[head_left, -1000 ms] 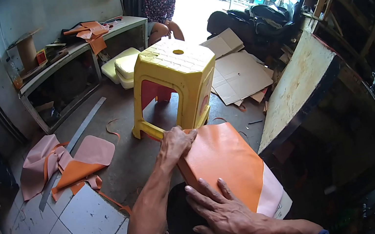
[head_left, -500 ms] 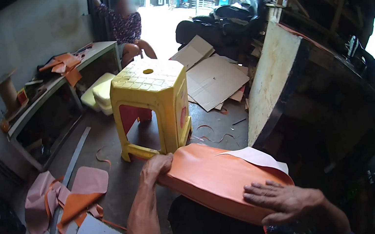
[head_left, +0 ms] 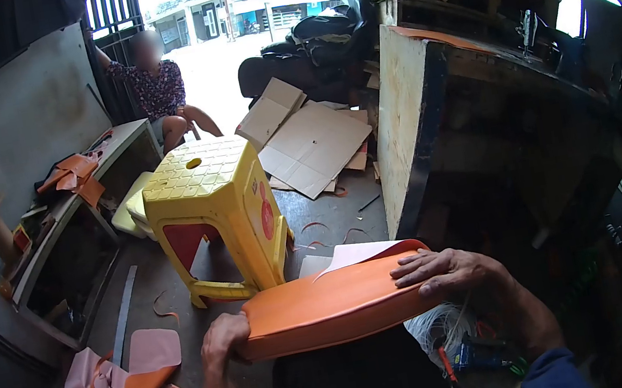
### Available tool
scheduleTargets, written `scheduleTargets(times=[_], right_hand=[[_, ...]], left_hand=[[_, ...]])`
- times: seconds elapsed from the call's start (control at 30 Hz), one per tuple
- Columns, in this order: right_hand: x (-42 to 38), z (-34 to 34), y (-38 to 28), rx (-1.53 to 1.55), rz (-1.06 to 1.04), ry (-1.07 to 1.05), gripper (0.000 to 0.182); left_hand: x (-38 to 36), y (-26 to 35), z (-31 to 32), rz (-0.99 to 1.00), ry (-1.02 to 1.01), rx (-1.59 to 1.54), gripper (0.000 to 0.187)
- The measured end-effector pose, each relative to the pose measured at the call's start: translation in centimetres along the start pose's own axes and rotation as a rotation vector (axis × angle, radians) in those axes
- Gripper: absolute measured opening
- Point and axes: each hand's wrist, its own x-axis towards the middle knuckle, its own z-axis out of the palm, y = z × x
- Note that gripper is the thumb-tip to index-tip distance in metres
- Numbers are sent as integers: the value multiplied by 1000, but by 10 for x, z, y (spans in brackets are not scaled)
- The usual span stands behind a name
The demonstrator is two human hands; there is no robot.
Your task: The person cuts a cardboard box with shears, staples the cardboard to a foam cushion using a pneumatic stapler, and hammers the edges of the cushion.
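Observation:
A thick orange leather-like padded cushion [head_left: 329, 302] lies across my lap, its front side facing me with a seam along the edge. A loose flap [head_left: 362, 253] with a pale pinkish underside stands up at its far right edge. My left hand [head_left: 226, 337] is wrapped round the cushion's left end. Over the right end, my right hand [head_left: 443, 270] rests on the top with its fingers stretched out toward the left. The cushion's underside is hidden.
A yellow plastic stool [head_left: 202, 183] stands just beyond the cushion. Orange and pink scraps [head_left: 152, 352] and a long metal ruler [head_left: 122, 320] lie on the left floor. Cardboard sheets [head_left: 316, 148] lie behind. A person [head_left: 157, 88] sits by the doorway. A wooden panel [head_left: 408, 112] stands at right.
The cushion has turned so its front side faces me more and its right end is higher. My right hand has moved up to the far right end. The view has shifted right.

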Motion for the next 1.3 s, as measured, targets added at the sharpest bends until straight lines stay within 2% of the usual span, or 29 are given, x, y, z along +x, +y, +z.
scheduleTargets(times=[0.07,0.13,0.17,0.2,0.23,0.27,0.3,0.33,0.37,0.43,0.47,0.5,0.57,0.63,0.7,0.73,0.77,0.8,0.83,0.9,0.93,1.0,1.03,1.07,1.1,1.13,1.17,1.23,1.3], right_hand=[[-8,3,6,1,5,59,41],[-20,3,41,-8,-26,135,40],[-27,2,56,-29,-58,193,39],[-35,5,63,8,-62,260,30],[-40,5,76,13,-43,276,30],[-40,3,97,173,-163,367,23],[-40,3,112,335,-290,460,19],[-30,4,114,433,-310,583,17],[-23,0,115,362,-323,629,16],[-10,-6,105,400,-399,634,14],[-3,-6,95,419,-371,682,15],[3,-5,88,439,-348,730,17],[10,-6,88,427,-379,734,22],[18,-8,89,366,-425,711,22],[23,-8,90,353,-432,728,25],[24,-6,89,329,-414,798,26],[26,-4,89,310,-388,857,27],[30,-2,93,212,-406,907,37],[29,2,95,221,-400,902,37],[29,14,93,172,-258,1058,46],[17,19,88,146,-207,1067,51],[-4,41,123,73,-68,1115,49],[-17,59,154,-8,68,1128,44],[-39,80,187,-149,293,1013,37],[-62,120,256,-248,469,865,36],[-87,147,271,-281,766,735,39],[-111,176,287,-253,943,712,40],[-138,214,299,-289,987,780,41],[-156,231,298,-484,891,759,42]], left_hand=[[23,13,-5,403,28,97,33],[58,-21,1,-547,-489,929,42],[28,-25,-1,-288,-241,1017,50],[11,6,6,-331,-219,1048,51],[-18,11,3,-216,-379,1198,35],[-29,42,11,-88,-343,1127,37],[-7,106,28,-554,-766,1098,29],[-2,114,29,-540,-785,1108,29],[4,118,28,-534,-751,1013,31],[14,121,24,-537,-694,824,36],[20,120,22,-540,-658,729,39],[21,103,22,-332,-274,571,45],[62,61,68,66,117,736,62],[77,0,77,-325,-272,532,70],[69,-34,101,-465,-369,402,77],[68,-25,114,-409,-266,427,81],[72,-25,124,-378,-100,517,74],[76,-27,125,-410,-70,504,71],[79,-32,121,-443,-34,491,70],[77,-55,111,-395,17,530,70],[79,-57,105,-423,-33,476,70],[77,-71,97,-432,-64,426,68],[75,-76,91,-430,-64,425,68],[72,-80,85,-420,-84,532,59],[72,-81,82,-406,-99,637,51],[74,-61,77,-232,-363,1125,37],[76,-46,76,-229,-360,1130,37],[76,-13,86,122,203,1207,48],[91,55,114,144,142,910,51]])
